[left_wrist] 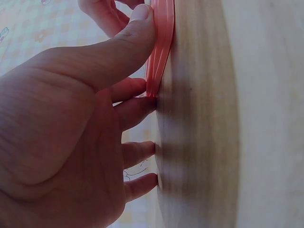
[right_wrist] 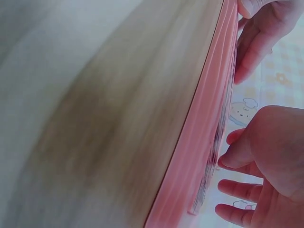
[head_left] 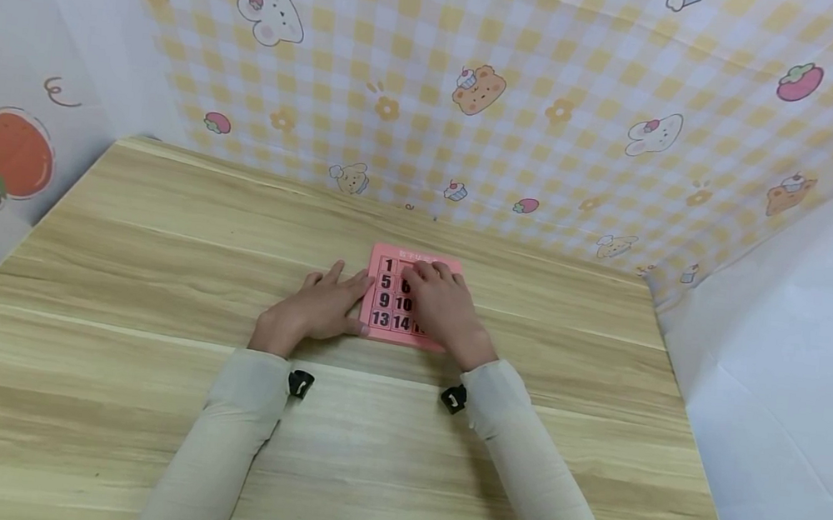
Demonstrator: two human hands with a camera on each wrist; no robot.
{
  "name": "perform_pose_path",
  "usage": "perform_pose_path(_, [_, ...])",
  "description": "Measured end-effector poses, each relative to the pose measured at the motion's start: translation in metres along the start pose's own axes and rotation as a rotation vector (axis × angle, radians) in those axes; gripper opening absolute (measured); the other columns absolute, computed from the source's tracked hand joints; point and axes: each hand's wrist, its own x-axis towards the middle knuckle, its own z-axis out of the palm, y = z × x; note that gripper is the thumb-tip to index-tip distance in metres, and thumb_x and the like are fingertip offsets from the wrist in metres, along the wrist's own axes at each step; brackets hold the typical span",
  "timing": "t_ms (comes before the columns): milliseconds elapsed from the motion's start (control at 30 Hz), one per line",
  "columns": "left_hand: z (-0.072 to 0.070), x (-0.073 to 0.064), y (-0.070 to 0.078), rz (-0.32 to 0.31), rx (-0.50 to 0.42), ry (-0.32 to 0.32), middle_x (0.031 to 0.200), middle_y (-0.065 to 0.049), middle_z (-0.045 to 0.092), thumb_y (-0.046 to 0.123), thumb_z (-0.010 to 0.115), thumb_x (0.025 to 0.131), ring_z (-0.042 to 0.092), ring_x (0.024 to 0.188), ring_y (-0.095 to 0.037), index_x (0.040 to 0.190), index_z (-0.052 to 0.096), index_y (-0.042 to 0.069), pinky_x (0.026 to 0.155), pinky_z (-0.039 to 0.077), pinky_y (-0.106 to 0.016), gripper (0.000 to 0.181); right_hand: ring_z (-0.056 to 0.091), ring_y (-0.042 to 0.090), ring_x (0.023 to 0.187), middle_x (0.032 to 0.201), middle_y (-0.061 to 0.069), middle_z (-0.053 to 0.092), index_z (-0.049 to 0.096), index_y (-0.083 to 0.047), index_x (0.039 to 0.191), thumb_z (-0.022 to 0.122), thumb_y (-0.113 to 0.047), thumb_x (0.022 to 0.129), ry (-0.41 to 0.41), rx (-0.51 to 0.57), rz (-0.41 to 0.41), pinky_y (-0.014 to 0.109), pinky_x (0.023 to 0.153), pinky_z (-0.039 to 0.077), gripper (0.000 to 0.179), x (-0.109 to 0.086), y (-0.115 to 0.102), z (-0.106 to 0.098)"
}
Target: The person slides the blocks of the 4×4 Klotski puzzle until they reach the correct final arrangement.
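A pink number slide puzzle (head_left: pixel 379 334) lies flat on the table, its black numbers on pink tiles. The tiles 1, 5, 9, 13, 6, 10 and 14 show; the right side is largely hidden under a hand. At its left side, my left hand (head_left: pixel 317 305) braces the frame, thumb at the near left corner and index finger against the side, other fingers spread on the wood. My right hand (head_left: pixel 442 304) reaches over the tiles with bent fingers, fingertips close over the top row beside the 1. In the right wrist view, the right fingers (right_wrist: pixel 237 190) stand apart above the tile faces.
The wooden table (head_left: pixel 158 285) extends on all sides of the puzzle. Behind it hangs a yellow checked cloth (head_left: pixel 406 58) with cartoon prints, and white sheeting (head_left: pixel 790 371) borders the right side. Small black devices (head_left: pixel 301 383) sit at both wrists.
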Motion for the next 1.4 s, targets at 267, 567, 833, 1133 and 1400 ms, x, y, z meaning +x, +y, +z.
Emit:
perform_pose_path(267, [0.0,0.0,0.0,0.007,0.004,0.004,0.165,-0.013,0.016,0.04,0.065,0.094,-0.004,0.151,-0.043,0.159,0.02,0.009,0.121,0.003,-0.06,0.084,0.04,0.031,0.14,0.151,0.005,0.047,0.053,-0.02,0.142,0.054,-0.017,0.1,-0.004,0.004,0.007,0.052,0.109,0.04,0.042,-0.004,0.008,0.001])
perform_pose_path(567, [-0.001,-0.001,0.001,0.006,-0.002,0.006,0.165,-0.013,0.016,0.038,0.066,0.094,-0.004,0.151,-0.043,0.159,0.02,0.009,0.121,0.003,-0.059,0.084,0.042,0.029,0.138,0.148,0.004,0.049,0.054,-0.02,0.142,0.057,-0.021,0.1,0.005,-0.013,0.003,0.05,0.107,0.043,0.042,-0.007,0.012,0.002])
perform_pose_path(833, [0.0,0.001,-0.001,0.011,-0.006,0.009,0.164,-0.014,0.016,0.038,0.066,0.094,-0.004,0.151,-0.043,0.158,0.02,0.008,0.121,0.003,-0.06,0.084,0.043,0.031,0.137,0.146,0.004,0.052,0.058,-0.021,0.139,0.056,-0.011,0.098,0.022,0.002,0.011,0.052,0.107,0.042,0.042,-0.008,0.016,0.002])
perform_pose_path(1133, [0.0,0.001,0.0,0.009,-0.003,0.004,0.165,-0.014,0.016,0.038,0.065,0.094,-0.004,0.151,-0.044,0.158,0.02,0.008,0.12,0.003,-0.061,0.084,0.045,0.03,0.135,0.146,0.004,0.053,0.058,-0.021,0.138,0.055,-0.016,0.1,0.026,-0.002,0.014,0.051,0.103,0.045,0.038,-0.007,0.019,0.005])
perform_pose_path(1400, [0.0,0.001,0.001,0.005,-0.004,0.004,0.165,-0.013,0.016,0.037,0.066,0.094,-0.004,0.151,-0.044,0.158,0.02,0.008,0.121,0.003,-0.06,0.084,0.043,0.03,0.137,0.148,0.005,0.052,0.057,-0.021,0.141,0.053,-0.012,0.1,0.017,-0.005,0.019,0.052,0.106,0.043,0.042,-0.006,0.017,0.004])
